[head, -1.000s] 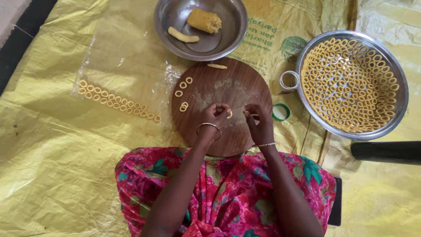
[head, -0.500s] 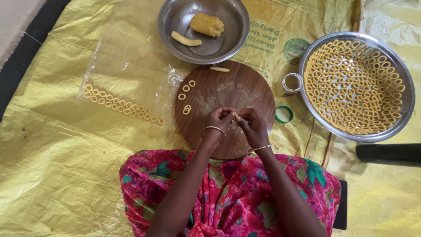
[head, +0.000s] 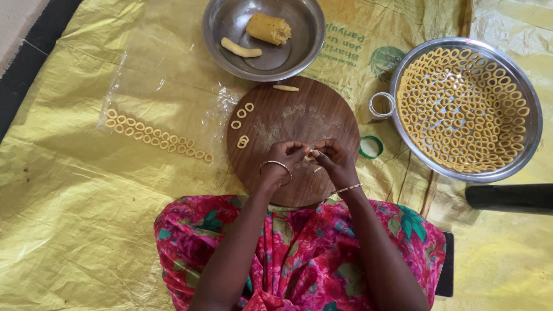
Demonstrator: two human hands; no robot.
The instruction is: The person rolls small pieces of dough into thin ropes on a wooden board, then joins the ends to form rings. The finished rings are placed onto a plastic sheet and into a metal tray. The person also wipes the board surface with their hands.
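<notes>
We shape dough on a round wooden board (head: 299,124) over yellow sheeting (head: 86,190).
Our left hand (head: 283,158) and right hand (head: 334,161) pinch one dough strip (head: 311,154) at the board's near middle; a printed green emblem (head: 383,60) lies beyond the board's right.

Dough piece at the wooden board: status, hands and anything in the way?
Left hand and right hand together pinch a small dough piece above the round wooden board. Four finished rings left of hands. Nothing obstructing.
</notes>
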